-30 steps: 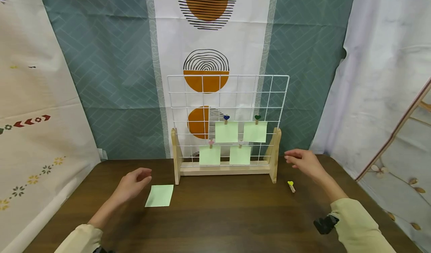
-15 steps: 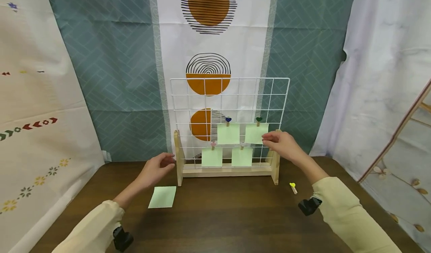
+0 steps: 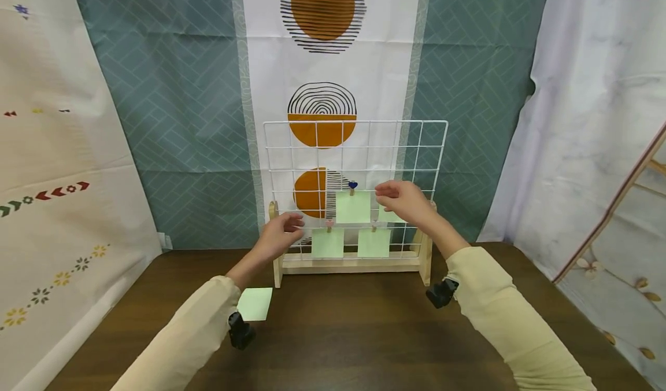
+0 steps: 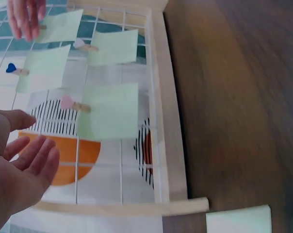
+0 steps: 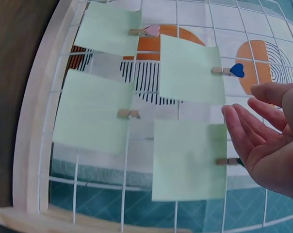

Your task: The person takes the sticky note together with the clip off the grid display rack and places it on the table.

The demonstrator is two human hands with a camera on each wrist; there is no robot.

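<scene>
A white wire grid (image 3: pixel 356 121) stands upright on a wooden base (image 3: pixel 354 266). Several pale green paper notes hang on it from small heart-topped clothespins, among them an upper-left note (image 3: pixel 353 207) under a dark blue heart clothespin (image 5: pixel 234 71) and a lower-left note (image 4: pixel 108 111) with a pink one (image 4: pixel 73 104). My right hand (image 3: pixel 404 201), relaxed and holding nothing, is in front of the upper-right note (image 5: pixel 189 160), partly covering it and its clothespin (image 5: pixel 229 161). Beside the lower-left note, my left hand (image 3: pixel 279 235) is over the grid's left side, its fingers loosely spread and holding nothing.
A loose green note (image 3: pixel 256 304) lies on the dark wooden table (image 3: pixel 343 333) to the left, partly behind the left sleeve (image 3: pixel 208 316). A patterned cloth (image 3: pixel 171 90) hangs behind the grid, with more cloths at both sides.
Both hands have moved inward and up to the grid, the left from near the loose note, the right from the table's right side. The right sleeve now hides the yellow heart clothespin.
</scene>
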